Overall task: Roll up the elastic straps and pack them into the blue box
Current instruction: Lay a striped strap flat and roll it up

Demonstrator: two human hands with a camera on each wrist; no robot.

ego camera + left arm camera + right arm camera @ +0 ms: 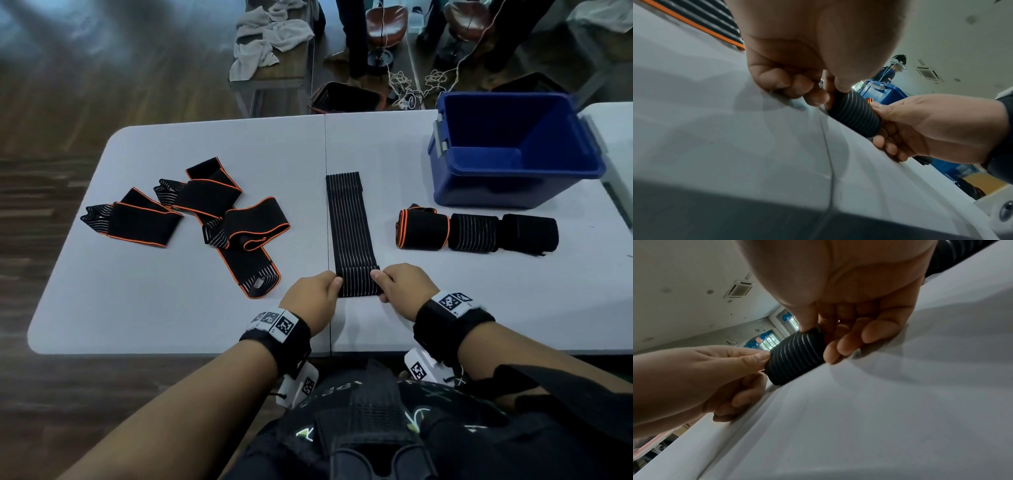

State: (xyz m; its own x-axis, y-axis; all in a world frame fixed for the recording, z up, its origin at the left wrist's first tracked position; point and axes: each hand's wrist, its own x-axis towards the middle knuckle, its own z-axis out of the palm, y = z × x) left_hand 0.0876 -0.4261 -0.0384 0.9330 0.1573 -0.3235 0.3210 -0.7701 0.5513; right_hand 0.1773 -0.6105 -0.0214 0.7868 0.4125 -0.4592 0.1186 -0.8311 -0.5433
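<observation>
strap (351, 226) flat on table (205, 144), running away from person along the centre seam; near end already turned into a small roll (855, 113). left hand (313, 296) and right hand (400, 291) each pinch one end of that roll, thumb on top, fingers curled under.

step in hand: rolling, early, as most of the length lies unrolled. three finished rolls (476, 233) sit in a row just in front of box (513, 147), which stands on the far right of the table; none packed yet, as far as the inside shows. loose straps (191, 212), orange-edged, lie in a heap on the left, some overlapping.

next move, as a judgement: walk the roll forward, edges kept square, even tension both sides or it will cone.

hard to tell: how many turns the roll has; whether the far end has a fastener. the box's near inner floor is hidden by its wall. wrist views blurred at the edges.
</observation>
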